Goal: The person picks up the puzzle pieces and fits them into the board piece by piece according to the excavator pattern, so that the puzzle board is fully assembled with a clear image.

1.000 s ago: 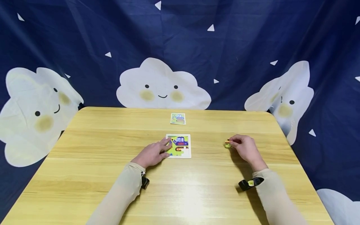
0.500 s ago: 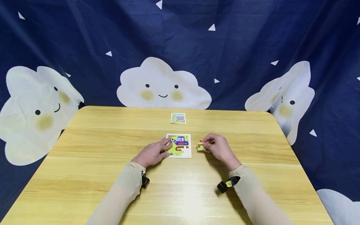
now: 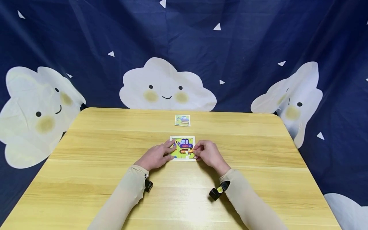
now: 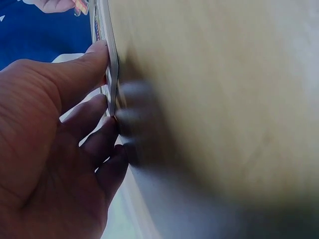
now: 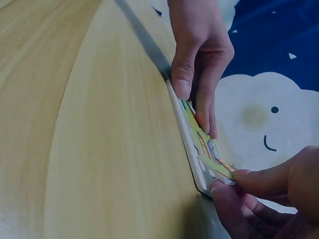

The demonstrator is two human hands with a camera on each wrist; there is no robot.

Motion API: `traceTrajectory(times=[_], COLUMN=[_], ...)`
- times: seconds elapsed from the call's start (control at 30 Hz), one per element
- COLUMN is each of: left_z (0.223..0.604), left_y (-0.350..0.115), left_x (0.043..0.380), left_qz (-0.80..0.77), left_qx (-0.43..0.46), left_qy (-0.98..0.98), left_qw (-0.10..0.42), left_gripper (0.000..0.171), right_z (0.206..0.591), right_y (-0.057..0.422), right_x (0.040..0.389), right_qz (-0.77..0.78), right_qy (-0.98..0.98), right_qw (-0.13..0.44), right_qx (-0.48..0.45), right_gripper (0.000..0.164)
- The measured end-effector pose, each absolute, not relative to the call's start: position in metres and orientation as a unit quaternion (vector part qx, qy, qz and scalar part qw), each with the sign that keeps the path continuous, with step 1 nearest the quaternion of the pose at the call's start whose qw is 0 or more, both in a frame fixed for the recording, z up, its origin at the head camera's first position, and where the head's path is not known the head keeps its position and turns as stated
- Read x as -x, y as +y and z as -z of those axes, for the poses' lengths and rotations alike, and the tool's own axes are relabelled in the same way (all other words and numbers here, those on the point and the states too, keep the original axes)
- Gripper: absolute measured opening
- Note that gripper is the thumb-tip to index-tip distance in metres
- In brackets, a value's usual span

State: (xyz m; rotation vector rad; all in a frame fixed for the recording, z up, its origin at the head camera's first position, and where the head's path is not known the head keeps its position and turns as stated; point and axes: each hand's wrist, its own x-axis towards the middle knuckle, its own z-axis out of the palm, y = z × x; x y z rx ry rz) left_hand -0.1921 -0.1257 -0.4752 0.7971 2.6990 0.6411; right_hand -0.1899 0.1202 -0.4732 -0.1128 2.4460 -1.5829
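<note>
A white-rimmed jigsaw puzzle board (image 3: 184, 160) with a blue digger on a green ground lies flat on the table. My left hand (image 3: 155, 157) rests at its left side, thumb and fingers spread over the rim. At the lower right of the board, my right hand (image 3: 210, 155) pinches a green and orange puzzle piece (image 5: 217, 168) between thumb and fingers. In the right wrist view the piece is tilted, over the bare white corner of the board. Whether its edges meet the neighbouring pieces cannot be made out.
A small picture card (image 3: 182, 120) with the same digger lies behind the board, near the back edge of the wooden table (image 3: 86, 172). Beyond the table hangs a dark blue curtain (image 3: 238, 48) with white clouds.
My right hand has carried the puzzle piece leftward from the table's right side to the board's lower right corner. My left hand has stayed at the board's left side.
</note>
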Motion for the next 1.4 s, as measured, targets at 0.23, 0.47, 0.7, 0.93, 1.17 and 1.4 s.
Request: traceTrajectory(times=[0.23, 0.47, 0.7, 0.93, 1.17, 1.4], left_z=[0.476, 0.477, 0.479, 0.479, 0.477, 0.477], left_y=[-0.126, -0.127, -0.128, -0.127, -0.126, -0.126], left_x=[0.192, 0.191, 0.193, 0.192, 0.191, 0.191], left_qz=[-0.224, -0.228, -0.23, -0.233, -0.236, -0.236], left_qx=[-0.273, -0.268, -0.274, -0.28, -0.275, -0.273], left_qy=[0.927, 0.927, 0.926, 0.923, 0.924, 0.924], left_qw=[0.126, 0.126, 0.121, 0.121, 0.124, 0.126], left_gripper=[0.05, 0.05, 0.049, 0.049, 0.049, 0.049], right_z=[0.476, 0.478, 0.48, 0.478, 0.476, 0.477], right_y=[0.117, 0.109, 0.106, 0.105, 0.106, 0.106], right_x=[0.192, 0.19, 0.192, 0.192, 0.192, 0.196], right_qz=[0.568, 0.555, 0.495, 0.462, 0.414, 0.378], right_qy=[0.814, 0.821, 0.86, 0.878, 0.903, 0.919], right_qw=[0.119, 0.132, 0.127, 0.124, 0.112, 0.108], right_qx=[0.012, 0.01, 0.009, 0.024, 0.031, 0.037], right_gripper=[0.008, 0.005, 0.007, 0.008, 0.015, 0.017])
